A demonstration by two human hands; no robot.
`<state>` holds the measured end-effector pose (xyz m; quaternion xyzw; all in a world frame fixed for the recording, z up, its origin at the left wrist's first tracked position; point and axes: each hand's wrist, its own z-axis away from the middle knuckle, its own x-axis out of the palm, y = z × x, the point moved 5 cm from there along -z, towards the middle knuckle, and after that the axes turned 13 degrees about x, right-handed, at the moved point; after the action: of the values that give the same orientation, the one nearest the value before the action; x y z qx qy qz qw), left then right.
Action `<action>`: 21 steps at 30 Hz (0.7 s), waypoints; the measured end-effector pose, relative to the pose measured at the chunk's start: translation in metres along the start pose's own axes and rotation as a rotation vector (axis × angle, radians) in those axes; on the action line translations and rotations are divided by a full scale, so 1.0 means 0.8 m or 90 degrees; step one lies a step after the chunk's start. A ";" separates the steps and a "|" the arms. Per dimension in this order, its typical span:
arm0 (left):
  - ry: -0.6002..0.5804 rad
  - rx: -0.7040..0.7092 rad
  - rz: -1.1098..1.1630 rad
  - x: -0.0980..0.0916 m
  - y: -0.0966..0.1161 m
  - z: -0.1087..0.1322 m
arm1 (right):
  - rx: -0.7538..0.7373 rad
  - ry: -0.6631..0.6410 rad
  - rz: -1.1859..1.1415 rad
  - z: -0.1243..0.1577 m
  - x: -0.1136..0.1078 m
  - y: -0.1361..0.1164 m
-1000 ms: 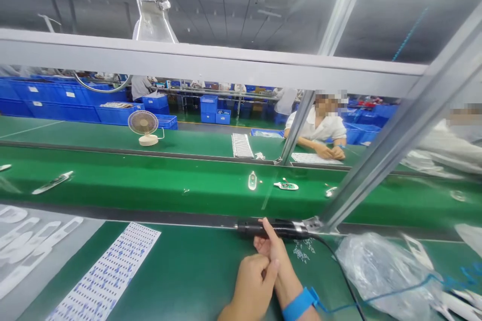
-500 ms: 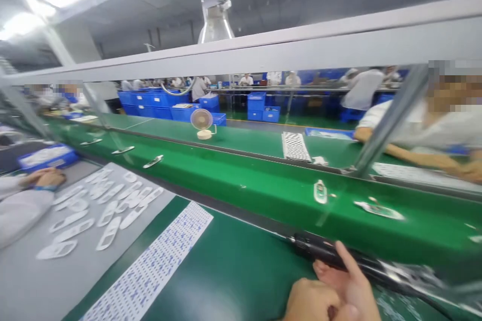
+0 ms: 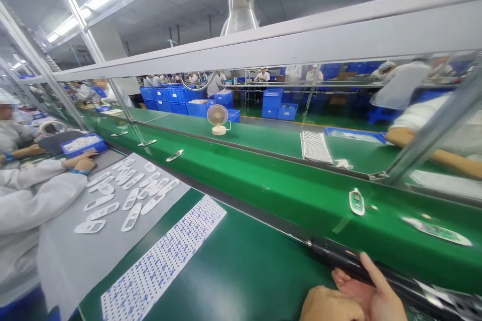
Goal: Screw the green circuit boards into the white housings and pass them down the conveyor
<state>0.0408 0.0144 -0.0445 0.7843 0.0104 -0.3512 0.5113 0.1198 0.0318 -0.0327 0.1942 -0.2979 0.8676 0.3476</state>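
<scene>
At the lower right, my left hand (image 3: 329, 305) is closed in a fist, and what it may hold is hidden. Just beside it my right hand (image 3: 378, 288) shows its palm, one finger raised and others loosely bent. A black electric screwdriver (image 3: 399, 281) lies behind both hands along the bench edge, its thin bit pointing left. The raised finger overlaps its body; whether it touches I cannot tell. On the green conveyor belt beyond are a white housing with a green circuit board (image 3: 357, 202) and a longer one (image 3: 439, 231).
A white sheet with blue marks (image 3: 165, 256) lies on the green bench (image 3: 233, 271). To the left, a grey mat (image 3: 75, 266) carries several white housings near a co-worker's sleeve (image 3: 56, 200). A small fan (image 3: 217, 119) stands across the belt. A metal post (image 3: 433, 125) rises at right.
The view has turned left, so the scene sits further right and more of the left-hand co-worker shows. My hands keep about the same pose beside the screwdriver.
</scene>
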 end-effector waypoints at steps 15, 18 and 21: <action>0.061 0.083 0.030 -0.039 0.047 0.005 | -0.156 -0.024 -0.149 0.016 0.023 -0.011; 0.103 0.097 0.046 -0.042 0.049 0.006 | -0.167 -0.034 -0.149 0.016 0.023 -0.010; 0.132 0.100 0.045 -0.044 0.049 0.007 | -0.184 -0.046 -0.144 0.016 0.022 -0.009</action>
<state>0.0259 0.0032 0.0053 0.8540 0.0076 -0.2500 0.4563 0.1142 0.0363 -0.0110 0.2056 -0.4076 0.7636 0.4566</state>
